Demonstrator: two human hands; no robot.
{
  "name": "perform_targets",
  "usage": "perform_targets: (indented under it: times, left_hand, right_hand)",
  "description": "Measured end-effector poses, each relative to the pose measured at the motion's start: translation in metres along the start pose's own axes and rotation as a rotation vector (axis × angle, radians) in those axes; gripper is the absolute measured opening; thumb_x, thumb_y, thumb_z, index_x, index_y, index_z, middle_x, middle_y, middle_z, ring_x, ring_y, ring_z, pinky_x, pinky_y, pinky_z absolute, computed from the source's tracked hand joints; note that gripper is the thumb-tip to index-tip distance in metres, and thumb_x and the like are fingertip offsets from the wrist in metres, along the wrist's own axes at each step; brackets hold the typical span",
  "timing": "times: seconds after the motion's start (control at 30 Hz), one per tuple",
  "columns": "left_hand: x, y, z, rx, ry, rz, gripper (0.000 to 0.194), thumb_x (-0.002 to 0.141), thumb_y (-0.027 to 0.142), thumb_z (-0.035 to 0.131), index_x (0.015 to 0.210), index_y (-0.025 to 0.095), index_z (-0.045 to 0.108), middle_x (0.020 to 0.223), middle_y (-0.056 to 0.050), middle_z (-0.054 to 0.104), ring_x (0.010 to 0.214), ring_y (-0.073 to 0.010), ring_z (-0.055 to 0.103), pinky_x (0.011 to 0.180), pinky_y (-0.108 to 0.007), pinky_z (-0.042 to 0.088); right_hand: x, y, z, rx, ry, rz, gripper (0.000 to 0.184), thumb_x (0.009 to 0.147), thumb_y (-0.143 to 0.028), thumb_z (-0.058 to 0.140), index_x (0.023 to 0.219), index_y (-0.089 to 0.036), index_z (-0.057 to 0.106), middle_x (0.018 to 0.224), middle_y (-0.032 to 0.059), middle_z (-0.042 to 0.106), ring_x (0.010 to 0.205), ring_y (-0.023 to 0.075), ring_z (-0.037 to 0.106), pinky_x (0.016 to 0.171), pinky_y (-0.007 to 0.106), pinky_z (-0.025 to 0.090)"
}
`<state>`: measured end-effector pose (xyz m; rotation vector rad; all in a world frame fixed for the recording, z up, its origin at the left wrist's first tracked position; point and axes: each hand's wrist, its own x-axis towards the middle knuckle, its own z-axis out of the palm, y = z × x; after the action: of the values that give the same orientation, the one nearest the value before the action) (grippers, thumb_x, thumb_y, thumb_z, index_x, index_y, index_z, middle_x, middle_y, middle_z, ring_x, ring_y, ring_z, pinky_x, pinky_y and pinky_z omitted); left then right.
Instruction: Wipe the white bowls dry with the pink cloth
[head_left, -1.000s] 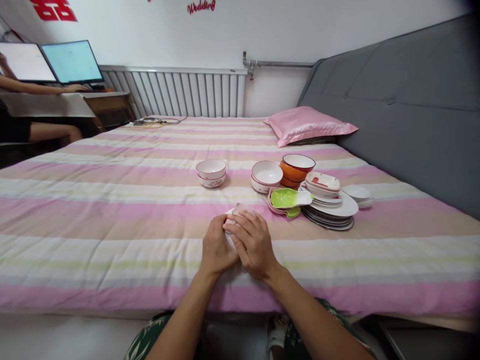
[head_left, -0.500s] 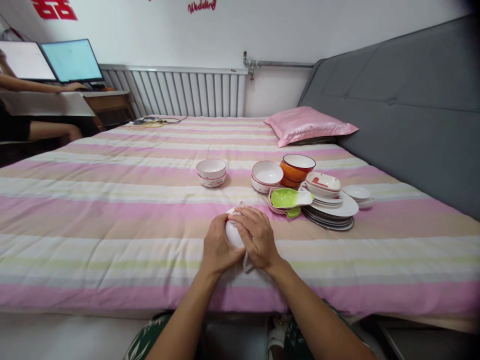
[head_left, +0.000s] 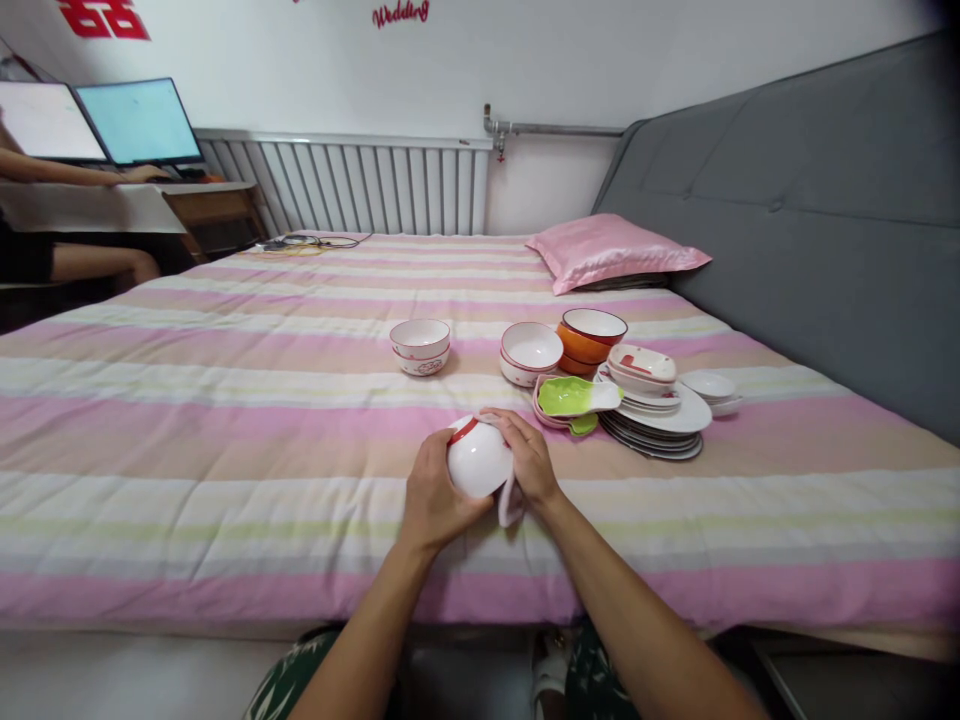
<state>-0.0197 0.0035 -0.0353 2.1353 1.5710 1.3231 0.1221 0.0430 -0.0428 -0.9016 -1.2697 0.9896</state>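
Observation:
A white bowl (head_left: 477, 462) with a red band is held over the near part of the bed, its rounded outside facing me. My left hand (head_left: 435, 495) grips it from the left, thumb along its lower edge. At the bowl's right side, my right hand (head_left: 531, 462) is closed on a pale pink cloth (head_left: 511, 502) pressed against it. The cloth's lower end hangs below the fingers. Beyond the hands stand two stacked white bowls (head_left: 420, 347) with red rims, and another such stack (head_left: 531, 352) farther right.
Right of my hands are green and pink spoon-shaped dishes (head_left: 570, 396), orange bowls (head_left: 583, 348), stacked plates (head_left: 686, 410) and small white dishes (head_left: 711, 388). A pink pillow (head_left: 615, 250) lies behind on the striped bed (head_left: 225, 450). At far left, a person's arm (head_left: 64, 170) rests on a desk.
My right hand has slid with the cloth from across the bowl to its right side. More of the bowl's white outside now shows.

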Motion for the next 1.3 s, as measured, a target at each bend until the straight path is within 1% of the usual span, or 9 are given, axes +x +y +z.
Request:
perform_targets:
  times: [0.13,0.27,0.4,0.53,0.77,0.9,1.1,1.2,1.3]
  left_hand:
    - [0.001,0.000,-0.002,-0.017,0.014,-0.038,0.066,0.054,0.030,0.072,0.113,0.015,0.047,0.106,-0.011,0.059,0.096,-0.0263,0.059,0.084,-0.040,0.050]
    - [0.003,-0.002,-0.003,-0.030,0.035,-0.114,0.064,0.052,0.028,0.071,0.111,0.016,0.048,0.104,-0.009,0.059,0.094,-0.0259,0.060,0.083,-0.040,0.051]
    - [0.004,-0.005,-0.004,-0.031,0.048,-0.170,0.064,0.052,0.029,0.071,0.110,0.016,0.048,0.103,-0.009,0.060,0.093,-0.0263,0.060,0.082,-0.041,0.051]
    - [0.005,-0.007,-0.005,-0.039,0.068,-0.228,0.064,0.052,0.029,0.070,0.111,0.015,0.048,0.105,-0.011,0.061,0.095,-0.0275,0.059,0.084,-0.042,0.050]
    - [0.005,-0.009,-0.008,-0.057,0.080,-0.308,0.068,0.052,0.031,0.071,0.113,0.013,0.048,0.106,-0.013,0.060,0.098,-0.0291,0.059,0.086,-0.043,0.049]
    - [0.003,-0.012,-0.007,-0.099,0.082,-0.309,0.067,0.057,0.038,0.070,0.114,0.012,0.047,0.107,-0.013,0.060,0.097,-0.0287,0.060,0.086,-0.044,0.049]
    - [0.001,-0.017,-0.008,-0.194,0.080,-0.237,0.052,0.066,0.036,0.061,0.110,0.013,0.047,0.101,-0.011,0.060,0.091,-0.0256,0.060,0.083,-0.041,0.049]
    - [0.000,-0.017,-0.008,-0.222,0.064,-0.236,0.049,0.068,0.036,0.061,0.109,0.014,0.047,0.098,-0.009,0.060,0.089,-0.0243,0.061,0.081,-0.039,0.049]
    - [0.000,-0.017,-0.008,-0.204,0.061,-0.201,0.047,0.069,0.036,0.061,0.109,0.016,0.047,0.099,-0.008,0.060,0.090,-0.0243,0.061,0.081,-0.039,0.049]
  right_hand:
    - [0.003,0.006,0.001,0.065,0.047,0.055,0.029,0.087,-0.037,0.046,0.099,-0.022,0.069,0.109,0.0043,0.069,0.107,0.0207,0.060,0.098,0.037,0.043]
    - [0.001,0.009,0.003,0.041,0.071,0.036,0.030,0.087,-0.038,0.047,0.104,-0.022,0.067,0.118,0.0043,0.065,0.116,0.0200,0.056,0.106,0.037,0.037]
    - [-0.005,0.009,0.007,-0.029,0.072,-0.026,0.034,0.091,-0.039,0.042,0.111,-0.021,0.063,0.122,0.0053,0.063,0.118,0.0195,0.054,0.106,0.037,0.038]
    - [-0.013,0.004,0.009,-0.139,0.050,-0.134,0.034,0.095,-0.035,0.039,0.118,-0.022,0.060,0.124,0.0056,0.062,0.119,0.0191,0.054,0.106,0.038,0.039]
    - [-0.026,-0.016,0.013,-0.486,-0.072,-0.442,0.035,0.095,-0.025,0.037,0.124,-0.024,0.056,0.133,0.0059,0.055,0.130,0.0202,0.043,0.110,0.045,0.034]
    - [-0.034,-0.024,0.019,-0.671,-0.110,-0.564,0.034,0.093,-0.022,0.039,0.121,-0.022,0.059,0.134,0.0059,0.054,0.130,0.0214,0.042,0.111,0.048,0.031]
    - [-0.045,-0.028,0.031,-0.813,-0.184,-0.717,0.030,0.090,-0.022,0.047,0.115,-0.025,0.064,0.126,0.0016,0.062,0.126,0.0238,0.044,0.115,0.054,0.020]
    - [-0.048,-0.029,0.034,-0.834,-0.201,-0.736,0.031,0.090,-0.023,0.048,0.118,-0.026,0.062,0.125,0.0002,0.063,0.125,0.0223,0.044,0.116,0.053,0.017]
    - [-0.049,-0.029,0.034,-0.843,-0.194,-0.708,0.032,0.090,-0.024,0.047,0.119,-0.027,0.061,0.127,-0.0005,0.061,0.125,0.0222,0.044,0.116,0.052,0.017]
